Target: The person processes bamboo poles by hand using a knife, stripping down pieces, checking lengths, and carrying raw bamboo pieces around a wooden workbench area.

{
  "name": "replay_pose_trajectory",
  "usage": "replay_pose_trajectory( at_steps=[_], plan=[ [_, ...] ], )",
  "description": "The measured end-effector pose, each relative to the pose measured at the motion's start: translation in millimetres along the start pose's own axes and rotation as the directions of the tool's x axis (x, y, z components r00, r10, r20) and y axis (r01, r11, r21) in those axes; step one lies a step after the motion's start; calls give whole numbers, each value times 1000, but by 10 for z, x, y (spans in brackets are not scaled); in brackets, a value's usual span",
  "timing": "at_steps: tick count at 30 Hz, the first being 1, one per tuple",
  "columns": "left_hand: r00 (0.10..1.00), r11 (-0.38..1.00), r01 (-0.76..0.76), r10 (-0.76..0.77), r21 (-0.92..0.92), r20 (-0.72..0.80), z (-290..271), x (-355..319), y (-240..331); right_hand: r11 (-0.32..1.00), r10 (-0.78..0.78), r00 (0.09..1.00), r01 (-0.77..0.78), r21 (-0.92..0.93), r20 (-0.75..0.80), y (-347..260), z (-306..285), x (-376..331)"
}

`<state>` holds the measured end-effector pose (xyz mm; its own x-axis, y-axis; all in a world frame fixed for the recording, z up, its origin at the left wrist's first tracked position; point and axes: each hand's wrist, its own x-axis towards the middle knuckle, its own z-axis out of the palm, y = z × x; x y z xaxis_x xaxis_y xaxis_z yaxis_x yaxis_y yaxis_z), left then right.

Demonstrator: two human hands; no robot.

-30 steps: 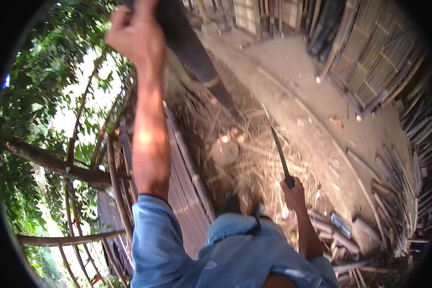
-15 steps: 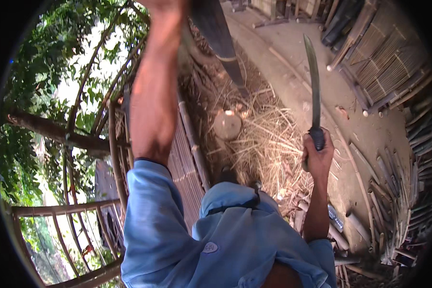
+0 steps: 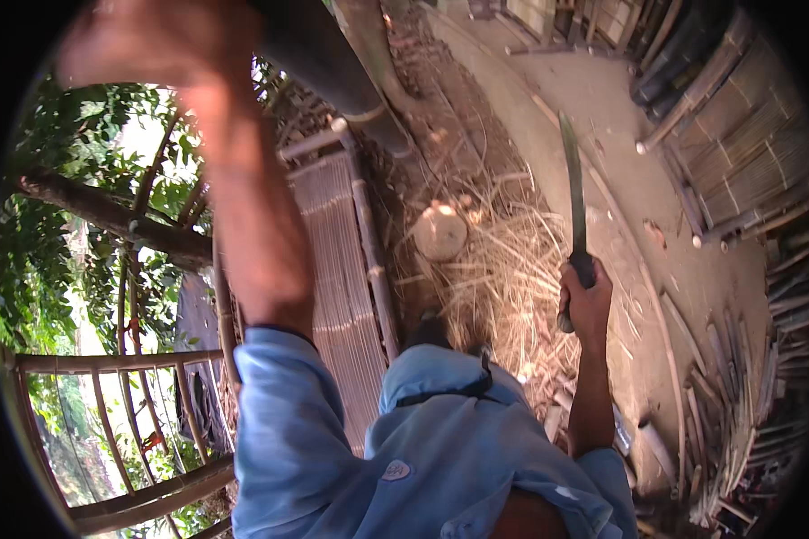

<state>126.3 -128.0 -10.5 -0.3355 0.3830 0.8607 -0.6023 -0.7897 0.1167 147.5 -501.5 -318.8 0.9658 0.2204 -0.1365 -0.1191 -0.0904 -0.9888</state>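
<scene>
My right hand (image 3: 586,292) grips the handle of a long machete (image 3: 573,193), its blade pointing up and away from me. My left hand (image 3: 157,49) is raised high at the top left, blurred, against a thick dark bamboo pole (image 3: 328,63) that slants down toward the ground; whether the fingers wrap it is unclear. Below the pole a round wooden chopping block (image 3: 440,232) sits among a pile of pale bamboo shavings (image 3: 512,278). My blue sleeves and shirt fill the bottom of the view.
A woven bamboo panel (image 3: 337,287) leans left of the block. Split bamboo strips (image 3: 755,395) are stacked at right. More woven mats (image 3: 746,144) stand at upper right. A bamboo fence (image 3: 108,422) and leafy trees are at left. Bare earth lies beyond.
My right hand has kept the machete raised upright after lifting it from a low slant. My left arm has risen higher and closer to the camera along the pole.
</scene>
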Motion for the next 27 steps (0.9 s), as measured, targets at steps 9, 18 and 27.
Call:
replay_pose_trajectory(
  at_steps=[9, 18, 27],
  plan=[
    [667, 812, 563, -556, 154, 495, -216, -514, 192, 921, -365, 911, 324, 214, 190, -595, 491, 116],
    [675, 918, 384, -355, 103, 647, -236, -659, 735, 807, -584, 798, 550, 214, 153, -1683, 556, -461],
    [584, 919, 394, -260, 12, 769, -222, -750, 936, 682, -731, 663, 711, 170, 160, -1939, 421, -734]
  ],
)
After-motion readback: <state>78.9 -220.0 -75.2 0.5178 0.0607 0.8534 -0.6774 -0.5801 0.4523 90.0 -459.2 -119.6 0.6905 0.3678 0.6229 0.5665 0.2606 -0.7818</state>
